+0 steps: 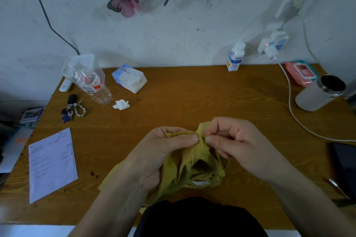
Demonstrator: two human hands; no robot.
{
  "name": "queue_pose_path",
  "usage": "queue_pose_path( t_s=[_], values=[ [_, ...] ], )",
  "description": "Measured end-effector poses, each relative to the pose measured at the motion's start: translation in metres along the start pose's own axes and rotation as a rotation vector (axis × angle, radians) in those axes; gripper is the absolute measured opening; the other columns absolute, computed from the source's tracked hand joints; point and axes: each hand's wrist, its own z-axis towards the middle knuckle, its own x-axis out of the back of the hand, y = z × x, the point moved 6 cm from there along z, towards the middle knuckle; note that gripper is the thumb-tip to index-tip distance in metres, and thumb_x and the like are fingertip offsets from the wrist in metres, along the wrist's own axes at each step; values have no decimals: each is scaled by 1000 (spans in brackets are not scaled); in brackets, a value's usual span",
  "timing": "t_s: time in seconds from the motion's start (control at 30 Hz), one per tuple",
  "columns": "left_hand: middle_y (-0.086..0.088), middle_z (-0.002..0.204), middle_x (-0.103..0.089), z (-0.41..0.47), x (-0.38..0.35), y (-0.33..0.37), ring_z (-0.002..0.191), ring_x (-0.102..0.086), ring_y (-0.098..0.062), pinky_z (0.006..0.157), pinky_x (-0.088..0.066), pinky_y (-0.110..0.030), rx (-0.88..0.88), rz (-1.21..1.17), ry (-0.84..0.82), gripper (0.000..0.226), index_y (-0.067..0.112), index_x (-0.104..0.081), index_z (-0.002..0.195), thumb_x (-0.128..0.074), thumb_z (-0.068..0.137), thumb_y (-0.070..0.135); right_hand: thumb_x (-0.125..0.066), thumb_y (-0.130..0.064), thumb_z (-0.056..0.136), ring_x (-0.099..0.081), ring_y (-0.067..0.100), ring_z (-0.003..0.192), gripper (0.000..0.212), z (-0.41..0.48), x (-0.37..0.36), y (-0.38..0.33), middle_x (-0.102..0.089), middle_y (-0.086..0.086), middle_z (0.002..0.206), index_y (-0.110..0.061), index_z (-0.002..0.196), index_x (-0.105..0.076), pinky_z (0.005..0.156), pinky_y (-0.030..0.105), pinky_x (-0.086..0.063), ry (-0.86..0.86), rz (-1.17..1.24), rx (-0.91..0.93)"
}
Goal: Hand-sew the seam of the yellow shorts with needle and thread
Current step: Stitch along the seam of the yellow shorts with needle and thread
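The yellow shorts [185, 171] hang bunched over the near edge of the wooden table [192, 92], in front of me. My left hand [163, 150] grips a fold of the fabric, thumb pressed on the seam at the top. My right hand [237, 140] pinches at the seam right beside that thumb, thumb and forefinger closed together. The needle is too small to make out between those fingertips. A short strand of thread [228, 163] trails by the fabric under my right hand.
To the left lie a sheet of paper [52, 163], keys [72, 109], a plastic bottle [94, 84], a tissue pack [130, 79] and a crumpled tissue [121, 104]. At the right are a cup [319, 93], a white cable [294, 113], a phone [344, 165] and a small metal tool [337, 186].
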Motion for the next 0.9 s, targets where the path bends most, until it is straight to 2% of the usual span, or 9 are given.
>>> queue_pose_path(
  t_s=[0.1,0.2,0.33,0.4,0.47,0.53,0.63,0.77,0.9],
  values=[
    [-16,63,-70,0,1,-3,52,-68,-22,51,-57,-27,25,0,9,10,-3,-72,69,-69,60,1,-57,-20,86,-47,3,49,14,-6,-1,-8,-56,-12,55,-29,75,-59,50,12,-35,97,-275,167],
    [-17,65,-70,1,2,-6,54,-69,-24,55,-59,-30,65,-11,8,14,-4,-72,71,-70,59,1,-52,-25,89,-48,-1,54,13,-10,-5,-15,-52,-16,59,-21,80,-59,51,7,-32,194,-546,313],
    [-18,69,-70,2,3,-10,58,-69,-25,61,-60,-32,101,-16,4,17,-5,-71,76,-71,60,1,-49,-22,90,-45,-2,57,18,-13,-8,-17,-52,-13,63,-14,80,-62,53,7,-31,236,-741,400],
    [-18,69,-70,2,4,-9,58,-69,-25,61,-60,-32,85,-18,10,16,-5,-71,76,-69,62,1,-50,-25,90,-50,-3,59,17,-11,-7,-15,-54,-17,65,-16,83,-63,54,7,-34,226,-688,380],
    [-17,69,-70,1,3,-8,57,-69,-24,59,-60,-31,63,-45,-6,13,-4,-71,75,-67,64,2,-55,-29,87,-56,-4,62,9,-9,-3,-12,-56,-20,65,-22,89,-60,56,5,-39,224,-523,332],
    [-16,67,-70,-1,1,-7,56,-69,-23,55,-59,-30,51,-63,-30,10,-2,-71,73,-65,66,2,-64,-31,83,-59,-3,65,16,-8,2,-11,-59,-19,65,-28,96,-55,61,4,-40,248,-417,300],
    [-17,70,-70,-2,4,-5,58,-69,-24,56,-59,-30,41,-68,-28,11,-2,-72,75,-65,67,4,-64,-36,81,-61,-2,73,23,-9,2,-8,-64,-15,79,-30,100,-52,67,4,-41,248,-365,267],
    [-16,70,-71,-2,7,-2,58,-70,-24,57,-59,-31,16,-50,-15,12,-1,-73,74,-67,66,5,-58,-30,85,-60,4,73,3,-11,2,-3,-63,-10,81,-28,87,-59,63,8,-43,272,-346,238],
    [-17,69,-71,0,6,-3,58,-70,-24,57,-59,-31,8,-23,19,13,-1,-72,73,-68,62,5,-53,-15,86,-56,4,66,12,-8,-3,-4,-60,-10,73,-24,81,-59,58,9,-40,280,-386,245]
  ],
)
